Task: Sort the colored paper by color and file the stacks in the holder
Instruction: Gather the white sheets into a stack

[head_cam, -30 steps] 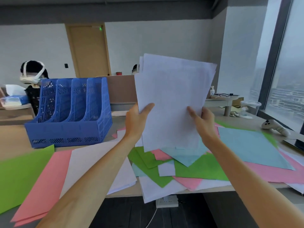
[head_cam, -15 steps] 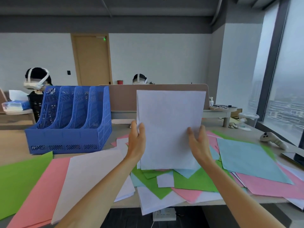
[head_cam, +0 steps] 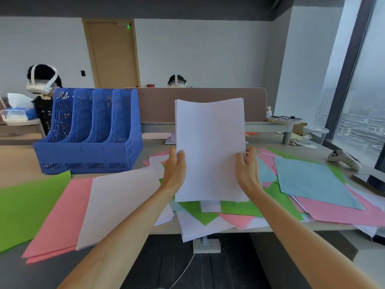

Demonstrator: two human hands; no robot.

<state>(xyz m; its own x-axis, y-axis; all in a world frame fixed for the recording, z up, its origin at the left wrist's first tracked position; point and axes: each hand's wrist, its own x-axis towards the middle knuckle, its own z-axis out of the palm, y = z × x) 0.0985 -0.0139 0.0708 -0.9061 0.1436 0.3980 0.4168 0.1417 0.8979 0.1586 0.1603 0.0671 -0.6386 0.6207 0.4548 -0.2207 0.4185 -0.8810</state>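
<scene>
Count: one white stack (head_cam: pixel 209 151), two hands, one blue holder (head_cam: pixel 87 130) with four slots.

Loose paper on the table (head_cam: pixel 18 161):
- Left group: one green sheet (head_cam: pixel 27 203), a pink set (head_cam: pixel 60 215) showing two edges, one white sheet (head_cam: pixel 116 203).
- Right group: one large blue sheet (head_cam: pixel 312 180) lying on pink paper (head_cam: pixel 341 213).
- Centre: a mixed pile (head_cam: pixel 208 217) of green, pink, white and blue; its sheets overlap too much to count.

Not readable: the number of sheets in the white stack, the fingers behind it, and whether its lower edge touches the pile. The holder's mesh walls obscure the slot interiors.

White stack: held upright above the centre pile, right of the holder and apart from it. Edges are roughly aligned; the top edge bows slightly.

Grip: the left hand (head_cam: pixel 175 170) clamps the stack's left edge and the right hand (head_cam: pixel 246 170) clamps its right edge, both at the lower half.
</scene>
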